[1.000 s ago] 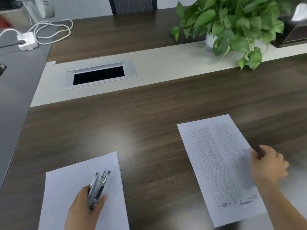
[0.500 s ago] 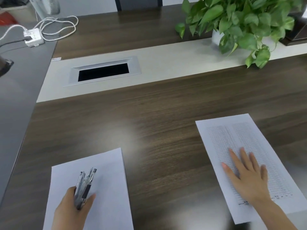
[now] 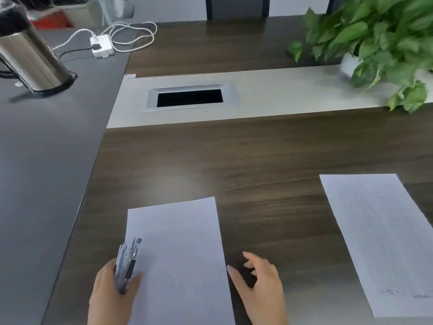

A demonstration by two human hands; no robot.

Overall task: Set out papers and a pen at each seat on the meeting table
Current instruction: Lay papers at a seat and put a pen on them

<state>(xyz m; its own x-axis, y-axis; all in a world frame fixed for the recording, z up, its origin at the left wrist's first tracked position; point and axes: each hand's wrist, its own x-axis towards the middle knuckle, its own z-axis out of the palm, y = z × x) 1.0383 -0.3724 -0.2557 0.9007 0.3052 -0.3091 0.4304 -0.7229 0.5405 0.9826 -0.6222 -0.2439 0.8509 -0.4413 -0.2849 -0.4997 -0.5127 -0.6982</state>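
Observation:
A stack of white paper (image 3: 180, 254) lies near the front edge of the dark wood meeting table (image 3: 257, 160). My left hand (image 3: 112, 294) rests on its left side and grips a bundle of clear pens (image 3: 127, 263), tips pointing away. My right hand (image 3: 260, 285) hovers just right of that stack, fingers apart and empty. A printed sheet (image 3: 384, 235) lies flat on the table at the right, apart from both hands.
A leafy potted plant (image 3: 379, 43) stands at the back right on the pale centre strip, which has a rectangular cable opening (image 3: 189, 97). A steel kettle (image 3: 30, 57) and a white power strip with cables (image 3: 102, 46) sit on the grey surface at the left.
My right hand has left the printed sheet and moved left to the edge of the blank stack. The view has shifted left, bringing the kettle into sight. My left hand still holds the pens.

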